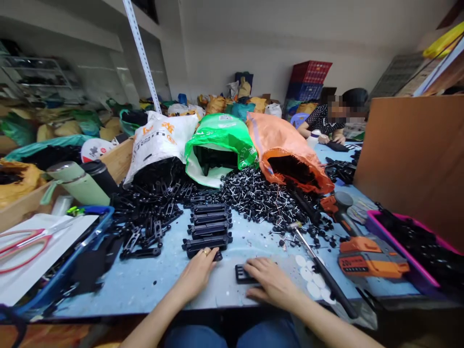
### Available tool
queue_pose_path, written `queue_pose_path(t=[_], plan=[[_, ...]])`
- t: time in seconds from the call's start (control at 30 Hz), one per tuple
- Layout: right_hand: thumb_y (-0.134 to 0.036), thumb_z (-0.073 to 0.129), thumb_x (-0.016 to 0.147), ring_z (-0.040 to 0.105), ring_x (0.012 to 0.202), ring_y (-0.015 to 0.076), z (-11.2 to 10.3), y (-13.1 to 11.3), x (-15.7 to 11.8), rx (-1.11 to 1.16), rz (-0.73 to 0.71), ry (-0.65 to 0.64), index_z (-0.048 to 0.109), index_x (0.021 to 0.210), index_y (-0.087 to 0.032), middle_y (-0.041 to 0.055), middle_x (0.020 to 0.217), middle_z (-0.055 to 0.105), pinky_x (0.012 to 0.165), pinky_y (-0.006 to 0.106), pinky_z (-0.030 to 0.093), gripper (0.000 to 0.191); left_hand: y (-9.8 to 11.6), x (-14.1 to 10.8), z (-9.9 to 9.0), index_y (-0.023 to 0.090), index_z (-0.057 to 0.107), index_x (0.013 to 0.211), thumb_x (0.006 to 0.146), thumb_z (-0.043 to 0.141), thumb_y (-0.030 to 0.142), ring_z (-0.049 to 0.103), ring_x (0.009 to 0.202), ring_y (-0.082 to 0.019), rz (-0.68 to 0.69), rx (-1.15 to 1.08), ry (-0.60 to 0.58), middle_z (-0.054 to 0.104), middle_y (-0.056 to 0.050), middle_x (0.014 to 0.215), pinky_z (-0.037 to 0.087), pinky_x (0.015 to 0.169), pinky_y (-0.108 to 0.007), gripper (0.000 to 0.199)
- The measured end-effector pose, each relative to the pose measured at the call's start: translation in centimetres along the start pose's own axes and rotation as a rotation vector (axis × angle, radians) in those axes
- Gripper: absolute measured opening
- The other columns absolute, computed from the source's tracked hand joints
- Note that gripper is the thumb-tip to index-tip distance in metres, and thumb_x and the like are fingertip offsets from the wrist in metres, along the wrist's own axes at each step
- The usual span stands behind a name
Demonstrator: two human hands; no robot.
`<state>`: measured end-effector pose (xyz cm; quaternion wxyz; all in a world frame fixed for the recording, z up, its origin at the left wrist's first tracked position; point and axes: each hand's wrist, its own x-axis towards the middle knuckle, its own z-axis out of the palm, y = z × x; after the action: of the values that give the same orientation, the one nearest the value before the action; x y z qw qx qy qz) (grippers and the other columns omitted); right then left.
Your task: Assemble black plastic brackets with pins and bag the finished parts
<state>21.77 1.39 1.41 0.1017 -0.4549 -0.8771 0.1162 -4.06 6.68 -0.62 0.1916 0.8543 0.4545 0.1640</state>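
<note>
My left hand [200,269] rests at the near end of a row of black plastic brackets [210,217], its fingers together on a black part whose end shows beside the fingertips. My right hand [267,280] lies over a flat black slotted piece [243,274] on the blue table, fingers bent over its right side and thumb apart below. How firmly either hand grips is hidden. Behind the brackets lies a heap of black-headed screws [253,195], and to the left a pile of black link-shaped parts [152,227].
White, green and orange sacks [290,145] stand behind the piles. On the right are a hammer [322,275], a cordless drill [373,261] and a pink-rimmed bin [420,241]. Scissors [29,241] lie left. A person [326,121] leans over the table at the back right.
</note>
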Motion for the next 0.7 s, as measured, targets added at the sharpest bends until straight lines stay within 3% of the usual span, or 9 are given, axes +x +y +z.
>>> queue_pose_path(t=[0.13, 0.2, 0.27, 0.3, 0.37, 0.5, 0.7], plan=[[-0.04, 0.043, 0.089, 0.053, 0.099, 0.0257, 0.9, -1.4, 0.7, 0.239, 0.128, 0.156, 0.048, 0.124, -0.026, 0.01, 0.108, 0.057, 0.086, 0.044, 0.043, 0.038, 3.5, -0.8, -0.1, 0.021, 0.04, 0.132, 0.091, 0.034, 0.03, 0.056, 0.103, -0.02, -0.077, -0.298, 0.11, 0.056, -0.01, 0.116, 0.045, 0.088, -0.034, 0.043], [-0.043, 0.038, 0.091, 0.057, 0.092, 0.0222, 0.9, -1.9, 1.6, 0.595, 0.239, 0.233, 0.047, 0.126, -0.026, 0.0087, 0.107, 0.058, 0.08, 0.039, 0.048, 0.04, 5.7, -0.9, 0.1, 0.021, 0.041, 0.132, 0.092, 0.033, 0.035, 0.061, 0.078, -0.015, -0.139, -0.504, 0.134, 0.059, -0.009, 0.109, 0.05, 0.073, -0.029, 0.044], [-0.048, 0.035, 0.09, 0.061, 0.078, 0.0187, 0.8, -2.4, 2.5, 0.993, 0.324, 0.249, 0.042, 0.131, -0.027, 0.0069, 0.099, 0.061, 0.069, 0.034, 0.052, 0.046, 7.6, -0.9, 0.3, 0.018, 0.039, 0.134, 0.092, 0.032, 0.038, 0.054, 0.052, -0.009, -0.228, -0.698, 0.128, 0.061, -0.008, 0.098, 0.049, 0.054, -0.025, 0.047], [-0.05, 0.035, 0.089, 0.061, 0.071, 0.0172, 0.7, -2.6, 2.8, 1.153, 0.349, 0.237, 0.04, 0.133, -0.026, 0.0059, 0.093, 0.062, 0.063, 0.032, 0.053, 0.05, 8.3, -0.8, 0.4, 0.017, 0.038, 0.134, 0.091, 0.033, 0.039, 0.05, 0.047, -0.008, -0.264, -0.76, 0.135, 0.062, -0.007, 0.094, 0.046, 0.05, -0.024, 0.048], [-0.053, 0.038, 0.087, 0.059, 0.061, 0.0145, 0.5, -3.0, 2.9, 1.329, 0.38, 0.237, 0.038, 0.135, -0.024, 0.0049, 0.086, 0.062, 0.055, 0.03, 0.053, 0.056, 9.3, -0.7, 0.3, 0.017, 0.044, 0.13, 0.09, 0.038, 0.038, 0.054, 0.055, -0.009, -0.271, -0.776, 0.205, 0.061, -0.006, 0.093, 0.048, 0.056, -0.024, 0.046], [-0.047, 0.048, 0.085, 0.054, 0.059, 0.0089, -0.2, -2.5, 2.3, 1.207, 0.27, 0.29, 0.045, 0.131, -0.024, 0.0065, 0.101, 0.057, 0.055, 0.026, 0.05, 0.051, 9.7, -0.6, -0.4, 0.02, 0.058, 0.117, 0.088, 0.045, 0.032, 0.054, 0.095, -0.017, -0.134, -0.617, 0.346, 0.057, -0.007, 0.101, 0.042, 0.088, -0.03, 0.034], [-0.038, 0.05, 0.086, 0.053, 0.076, 0.014, -1.6, -1.3, 1.9, 0.798, 0.089, 0.253, 0.042, 0.134, -0.026, 0.0055, 0.091, 0.054, 0.066, 0.028, 0.05, 0.049, 9.6, -0.5, -0.8, 0.022, 0.055, 0.12, 0.09, 0.041, 0.027, 0.053, 0.095, -0.017, -0.108, -0.555, 0.328, 0.055, -0.006, 0.1, 0.044, 0.083, -0.029, 0.033]])
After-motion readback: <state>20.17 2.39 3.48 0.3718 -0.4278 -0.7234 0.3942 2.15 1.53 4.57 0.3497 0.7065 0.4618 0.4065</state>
